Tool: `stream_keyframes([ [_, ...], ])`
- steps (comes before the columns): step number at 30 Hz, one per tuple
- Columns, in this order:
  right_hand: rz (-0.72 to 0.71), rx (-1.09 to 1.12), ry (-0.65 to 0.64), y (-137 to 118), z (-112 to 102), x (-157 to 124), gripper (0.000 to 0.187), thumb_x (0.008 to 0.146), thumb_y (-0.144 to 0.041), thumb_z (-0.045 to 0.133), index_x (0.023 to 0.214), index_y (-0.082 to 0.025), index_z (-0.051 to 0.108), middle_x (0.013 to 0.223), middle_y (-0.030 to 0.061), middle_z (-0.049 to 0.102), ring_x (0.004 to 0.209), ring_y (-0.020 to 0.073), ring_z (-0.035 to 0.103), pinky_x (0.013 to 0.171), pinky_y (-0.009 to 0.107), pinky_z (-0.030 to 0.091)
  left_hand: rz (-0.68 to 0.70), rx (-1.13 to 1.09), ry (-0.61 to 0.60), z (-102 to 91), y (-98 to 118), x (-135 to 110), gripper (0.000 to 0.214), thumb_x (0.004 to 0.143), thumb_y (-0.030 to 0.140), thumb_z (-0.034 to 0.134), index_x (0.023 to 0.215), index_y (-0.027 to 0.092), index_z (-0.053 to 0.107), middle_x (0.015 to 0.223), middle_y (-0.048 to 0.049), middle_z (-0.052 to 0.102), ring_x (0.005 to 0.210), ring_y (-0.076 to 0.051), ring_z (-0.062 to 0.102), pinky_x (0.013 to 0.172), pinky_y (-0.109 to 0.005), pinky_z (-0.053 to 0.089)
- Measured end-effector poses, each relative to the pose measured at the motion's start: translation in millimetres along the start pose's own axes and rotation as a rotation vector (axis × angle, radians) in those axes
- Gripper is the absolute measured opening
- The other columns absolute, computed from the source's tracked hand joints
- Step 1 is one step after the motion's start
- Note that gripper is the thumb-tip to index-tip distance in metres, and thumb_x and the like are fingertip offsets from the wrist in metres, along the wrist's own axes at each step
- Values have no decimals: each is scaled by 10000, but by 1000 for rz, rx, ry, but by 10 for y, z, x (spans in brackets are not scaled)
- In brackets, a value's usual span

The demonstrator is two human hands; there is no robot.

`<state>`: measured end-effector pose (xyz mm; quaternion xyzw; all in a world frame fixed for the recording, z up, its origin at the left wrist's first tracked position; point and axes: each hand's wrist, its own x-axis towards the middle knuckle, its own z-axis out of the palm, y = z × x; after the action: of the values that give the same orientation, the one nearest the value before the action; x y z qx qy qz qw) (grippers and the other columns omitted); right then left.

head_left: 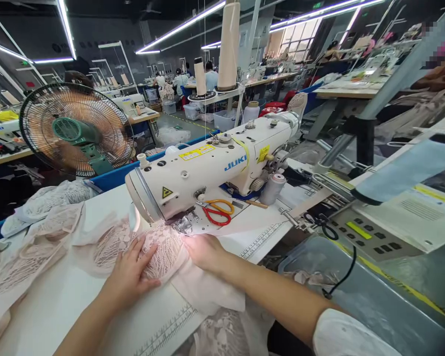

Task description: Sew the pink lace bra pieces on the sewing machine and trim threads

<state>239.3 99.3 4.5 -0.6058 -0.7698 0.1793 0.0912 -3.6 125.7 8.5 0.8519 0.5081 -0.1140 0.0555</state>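
My left fingers lie apart on lace cloth | right fingers curl at its edge, can't tell if pinching | if I slip, sewing machine could poke me

Near seven o'clock the bare right hand has its fingertips hidden against pale pink lace fabric, near ten a round black-wire fan has blurred blades, and a tall beige thread cone at twelve and a grey translucent plastic tub at four are cut off.
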Motion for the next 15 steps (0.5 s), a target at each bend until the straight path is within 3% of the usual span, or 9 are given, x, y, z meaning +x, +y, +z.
stream_keyframes([
  [9,-12,24,51,19,42,-11,295,906,-240,380,1066,-227,628,806,66,704,741,226,642,595,293,367,156,-9,88,8,-248,148,721,780,528,598,1407,238,393,1526,-204,220,1394,-386,202,1065,-597,261],
  [15,-3,35,53,20,35,-8,245,844,-182,461,1006,-200,645,772,86,699,690,223,630,560,298,349,154,94,139,-44,-384,220,687,798,545,561,1403,263,400,1527,-188,232,1377,-400,239,1059,-630,233],
])
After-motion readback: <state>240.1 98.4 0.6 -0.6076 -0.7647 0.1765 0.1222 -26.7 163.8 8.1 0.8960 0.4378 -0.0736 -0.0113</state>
